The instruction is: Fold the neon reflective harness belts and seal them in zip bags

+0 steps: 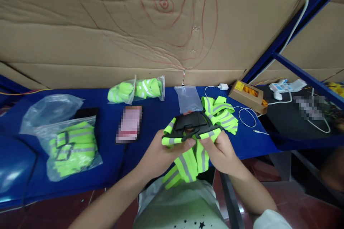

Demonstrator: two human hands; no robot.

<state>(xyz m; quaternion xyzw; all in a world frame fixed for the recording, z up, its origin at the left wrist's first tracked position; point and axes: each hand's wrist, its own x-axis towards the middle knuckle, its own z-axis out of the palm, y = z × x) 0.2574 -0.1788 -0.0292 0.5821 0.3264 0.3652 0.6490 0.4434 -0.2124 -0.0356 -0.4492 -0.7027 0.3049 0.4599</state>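
Between both hands, above the table's front edge, is a black plastic buckle [191, 123] threaded with a neon-yellow reflective strap [185, 166]. My left hand [163, 152] grips the strap and the buckle's left side, its thumb along the lower edge. On the other side my right hand [219, 150] pinches the strap just below the buckle. Loops of the strap hang down over my lap. Behind the right hand, more neon reflective strap [221, 112] lies in a loose heap on the table; I cannot tell whether it joins the held piece.
The blue table [153, 121] carries a phone [129, 123], a bag of folded straps [73, 148], bagged rolled straps [137, 90] and a flat plastic bag [188, 99]. At right are a cardboard box [247, 96] and a white cable [248, 118]. A cardboard wall [120, 43] stands behind.
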